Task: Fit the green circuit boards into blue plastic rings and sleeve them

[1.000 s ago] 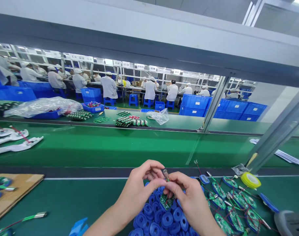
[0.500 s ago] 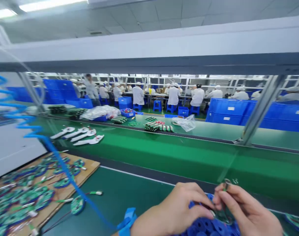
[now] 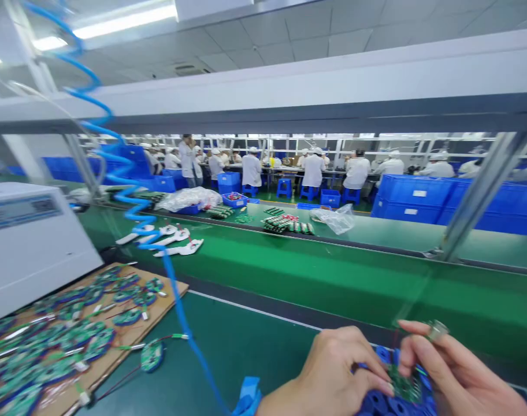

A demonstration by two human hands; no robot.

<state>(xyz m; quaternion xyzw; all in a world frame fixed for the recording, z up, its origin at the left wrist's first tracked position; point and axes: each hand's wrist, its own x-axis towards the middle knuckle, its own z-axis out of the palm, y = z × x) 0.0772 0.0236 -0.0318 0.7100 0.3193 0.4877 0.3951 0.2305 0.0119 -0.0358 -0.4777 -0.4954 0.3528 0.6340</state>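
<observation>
- Green circuit board [image 3: 404,386]: at lower right of the frame, between both hands, resting on a heap of blue rubber rings [image 3: 376,403]; partly hidden by fingers.
- Left hand [image 3: 330,370]: lower right of centre, fingers curled together and reaching the near edge of the board; pinch on the board impossible to confirm from this view.
- Right hand [image 3: 460,370]: bottom right corner, thumb and forefinger pressed together, pinching a small metal cylinder [image 3: 437,330] just above the board.
- Blue wrist strap [image 3: 248,396]: at the left wrist, bottom centre, joined to a blue coiled cord [image 3: 129,196] rising toward upper left.
- Cardboard sheet [image 3: 168,292]: lower left, on a green workbench [image 3: 229,358], covered with many wired circuit boards [image 3: 73,338] fitted with blue rings.
- Single wired board [image 3: 152,355]: on the bench, just beside the cardboard.
- White bench machine [image 3: 29,248]: at left edge, overhanging the cardboard.
- Green conveyor belt [image 3: 315,283]: across mid-frame, with white moulded pieces [image 3: 181,248] at its left.
- Far bench, centre: clear plastic bag [image 3: 333,219].
- Background: blue crates [image 3: 413,199] at right; workers in white coats and caps [image 3: 313,170] along distant tables.
</observation>
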